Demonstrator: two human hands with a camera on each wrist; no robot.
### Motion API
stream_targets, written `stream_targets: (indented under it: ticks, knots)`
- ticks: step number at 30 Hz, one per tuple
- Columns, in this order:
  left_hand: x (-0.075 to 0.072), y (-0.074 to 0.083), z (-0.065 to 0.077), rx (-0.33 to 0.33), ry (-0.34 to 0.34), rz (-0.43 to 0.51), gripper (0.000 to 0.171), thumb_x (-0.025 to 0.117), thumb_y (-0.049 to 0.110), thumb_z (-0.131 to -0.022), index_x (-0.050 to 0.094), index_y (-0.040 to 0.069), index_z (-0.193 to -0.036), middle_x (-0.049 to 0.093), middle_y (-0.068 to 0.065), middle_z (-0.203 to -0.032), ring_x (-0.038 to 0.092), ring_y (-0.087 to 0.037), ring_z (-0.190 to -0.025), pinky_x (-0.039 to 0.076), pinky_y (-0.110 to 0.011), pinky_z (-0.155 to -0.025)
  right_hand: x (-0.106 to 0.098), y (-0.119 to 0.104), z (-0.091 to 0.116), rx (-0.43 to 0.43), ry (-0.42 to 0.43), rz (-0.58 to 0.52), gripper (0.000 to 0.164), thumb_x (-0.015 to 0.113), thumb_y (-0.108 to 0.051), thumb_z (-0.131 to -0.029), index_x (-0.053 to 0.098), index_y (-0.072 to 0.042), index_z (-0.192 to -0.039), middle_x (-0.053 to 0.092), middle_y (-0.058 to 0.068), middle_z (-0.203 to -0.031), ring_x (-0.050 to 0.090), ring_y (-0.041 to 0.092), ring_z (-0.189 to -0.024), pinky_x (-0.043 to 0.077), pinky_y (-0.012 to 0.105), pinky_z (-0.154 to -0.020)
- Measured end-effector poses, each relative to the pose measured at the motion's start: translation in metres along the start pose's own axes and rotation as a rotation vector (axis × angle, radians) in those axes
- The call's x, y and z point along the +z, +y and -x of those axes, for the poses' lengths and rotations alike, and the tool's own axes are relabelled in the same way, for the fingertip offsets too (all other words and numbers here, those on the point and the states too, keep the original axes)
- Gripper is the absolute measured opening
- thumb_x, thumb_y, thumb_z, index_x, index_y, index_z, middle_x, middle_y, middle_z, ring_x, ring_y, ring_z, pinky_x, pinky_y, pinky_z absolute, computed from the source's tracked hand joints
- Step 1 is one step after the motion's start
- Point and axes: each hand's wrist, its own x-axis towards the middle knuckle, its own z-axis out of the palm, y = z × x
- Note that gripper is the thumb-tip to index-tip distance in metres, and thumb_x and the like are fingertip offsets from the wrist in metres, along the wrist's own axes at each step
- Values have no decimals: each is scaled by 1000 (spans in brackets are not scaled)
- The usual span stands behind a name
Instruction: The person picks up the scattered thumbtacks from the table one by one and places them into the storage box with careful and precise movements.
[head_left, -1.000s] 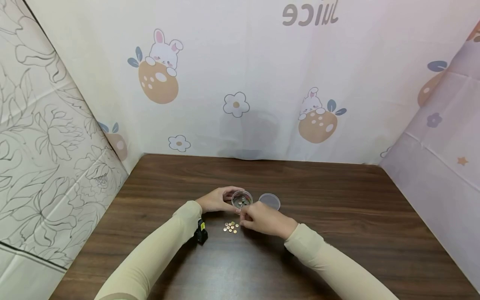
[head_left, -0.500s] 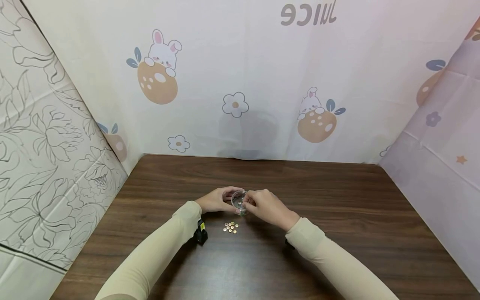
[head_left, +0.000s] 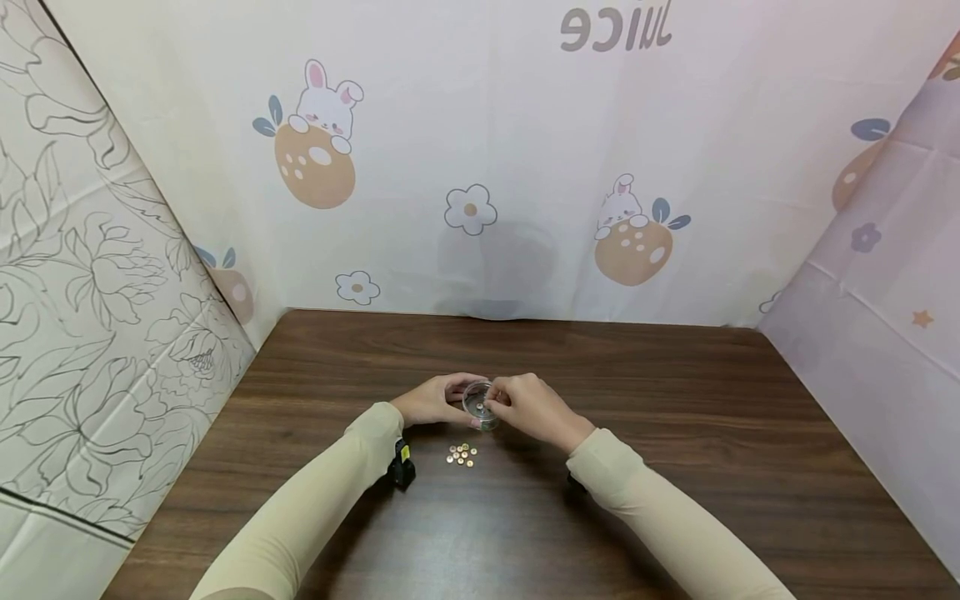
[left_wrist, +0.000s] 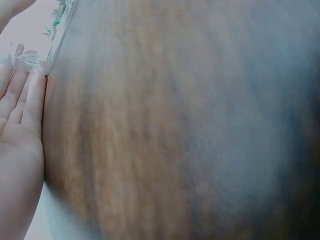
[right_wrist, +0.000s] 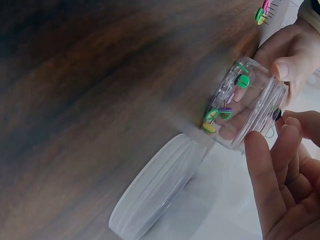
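Note:
My left hand (head_left: 433, 402) grips a small clear plastic jar (head_left: 474, 403) round its side, thumb toward me. Inside the jar, in the right wrist view, lie several thumbtacks (right_wrist: 243, 81) with coloured heads. My right hand (head_left: 534, 411) is at the jar's mouth, finger and thumb pinching a dark-headed thumbtack (right_wrist: 277, 114) by the rim. In the left wrist view, the fingers of my left hand (left_wrist: 20, 130) lie against the jar (left_wrist: 47, 37). Several thumbtacks (head_left: 461, 455) stand grouped on the table in front of the jar.
The jar's clear round lid (right_wrist: 155, 185) lies on the table near the jar in the right wrist view; my right hand hides it from the head view. A dark wood table (head_left: 660, 392) is under everything, with a patterned curtain (head_left: 480, 150) behind.
My right hand has risen from beside the grouped thumbtacks to the jar's mouth, covering the lid in the head view. The left hand keeps its hold on the jar.

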Motion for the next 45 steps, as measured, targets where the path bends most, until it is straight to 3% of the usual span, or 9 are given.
stream_targets:
  ticks: [9, 19, 28, 32, 40, 45]
  knots:
    - [0, 0, -1, 8, 7, -2, 71, 77, 18, -77, 41, 16, -139, 45, -8, -139, 44, -18, -122, 38, -45, -105, -3, -1, 1, 13, -19, -4, 8, 63, -20, -89, 69, -15, -92, 60, -8, -69, 45, 1, -49, 44, 22, -46]
    - [0, -1, -1, 12, 8, -6, 71, 76, 18, -78, 41, 14, -140, 47, -7, -137, 46, -19, -121, 40, -44, -103, -8, -3, 7, -2, -15, -30, 11, 56, -18, -92, 66, -16, -94, 55, -8, -60, 37, 0, -43, 36, 19, -41]
    - [-1, -25, -11, 18, 24, -40, 74, 79, 28, -75, 42, 25, -139, 49, 4, -134, 46, -10, -118, 41, -42, -102, -7, -8, 17, -43, -71, -28, 7, 59, -20, -90, 65, -18, -91, 55, -14, -60, 43, -1, -46, 43, 20, -43]
    - [-2, -28, -12, 22, 14, -24, 75, 79, 28, -74, 42, 24, -140, 50, 4, -133, 47, -10, -117, 42, -41, -101, -4, -10, 19, -93, -93, -12, 5, 60, -20, -90, 65, -18, -90, 58, -14, -63, 47, -2, -48, 46, 20, -47]
    - [1, -14, -7, 30, 7, -30, 76, 77, 22, -77, 39, 14, -142, 50, -4, -135, 47, -16, -120, 40, -44, -103, 6, -11, 21, -138, -143, -34, 4, 64, -15, -86, 66, -13, -89, 59, -13, -67, 48, -3, -54, 46, 19, -50]
    - [0, -2, -1, 30, 5, -37, 75, 77, 21, -78, 39, 13, -142, 49, -7, -136, 45, -18, -122, 38, -44, -104, 11, -14, 23, -156, -191, -60, 4, 64, -14, -87, 67, -14, -88, 59, -12, -68, 49, -3, -56, 46, 17, -51]
